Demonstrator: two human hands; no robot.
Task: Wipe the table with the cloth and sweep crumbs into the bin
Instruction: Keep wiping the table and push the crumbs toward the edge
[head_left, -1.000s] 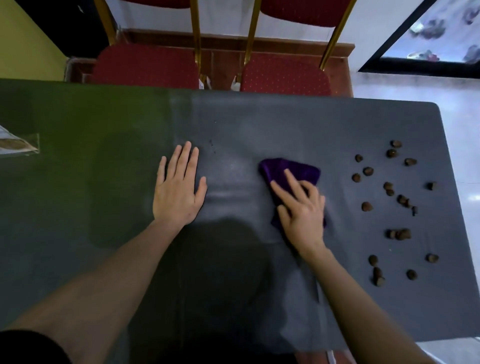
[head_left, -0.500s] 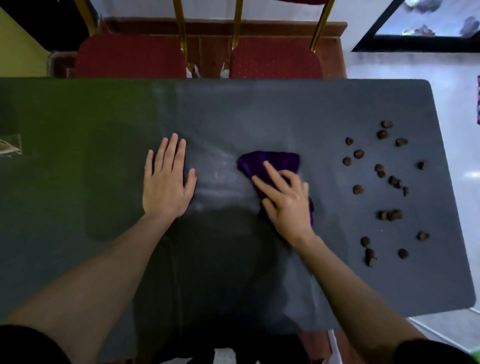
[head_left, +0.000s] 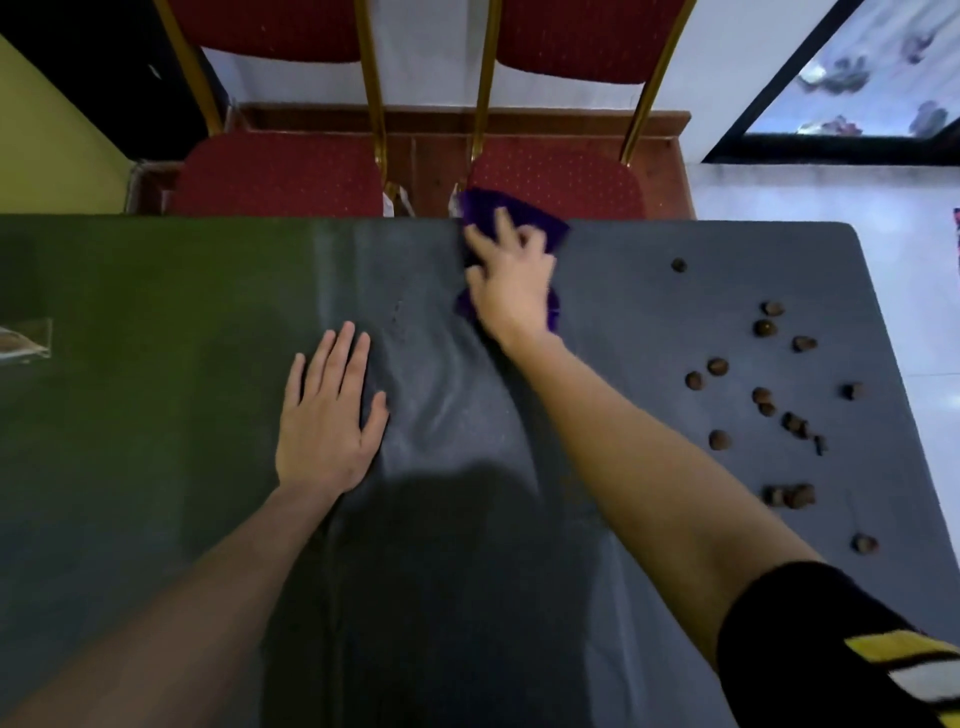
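A purple cloth (head_left: 540, 221) lies at the far edge of the dark table (head_left: 156, 322), partly over the edge. My right hand (head_left: 511, 283) presses down on it with fingers spread, arm stretched forward. My left hand (head_left: 330, 415) rests flat on the table, fingers apart, holding nothing. Several brown crumbs (head_left: 763, 397) are scattered over the right part of the table, well to the right of the cloth. No bin shows in this view.
Two red chairs (head_left: 280, 176) with gold frames stand just beyond the far edge. A clear plastic item (head_left: 23, 340) sits at the left edge. The table's right edge borders pale floor (head_left: 930, 291). The tablecloth is wrinkled between my hands.
My right hand has pushed the cloth forward from the middle of the table to the far edge. My left hand has stayed flat in place. The camera view has shifted.
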